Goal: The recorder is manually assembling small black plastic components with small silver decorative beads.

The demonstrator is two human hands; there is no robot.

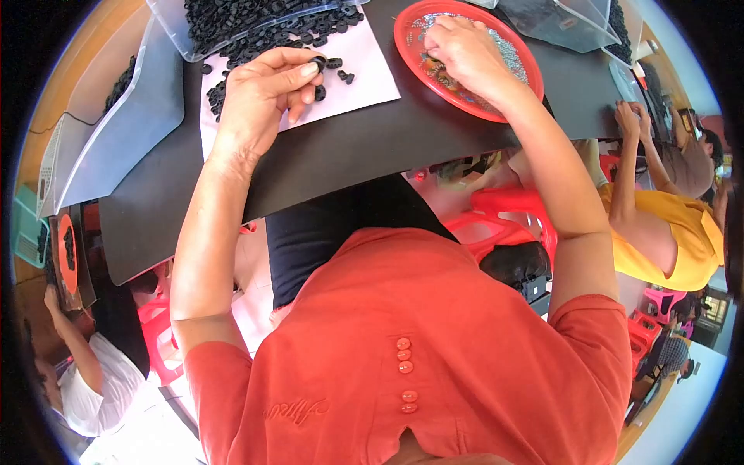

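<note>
Between the thumb and index finger of my left hand [263, 93] is a small black ring-shaped part [318, 63]. That hand is over a white sheet [364, 81] on the dark table. A few loose black parts [346, 76] lie beside its fingertips, and a heap of them [298, 35] spreads beyond. My right hand [469, 58] reaches into a round red tray [403, 58] of small shiny metal pieces [508, 54]. Its fingers are drawn together and point down among the pieces. What they grip, if anything, is hidden.
A clear bin [180, 35] of black parts stands at the far side. Other translucent bins stand at the left [136, 143] and far right [570, 23]. The table's near edge [333, 190] crosses before me. Co-workers sit at both sides; red plastic stools [504, 205] are below.
</note>
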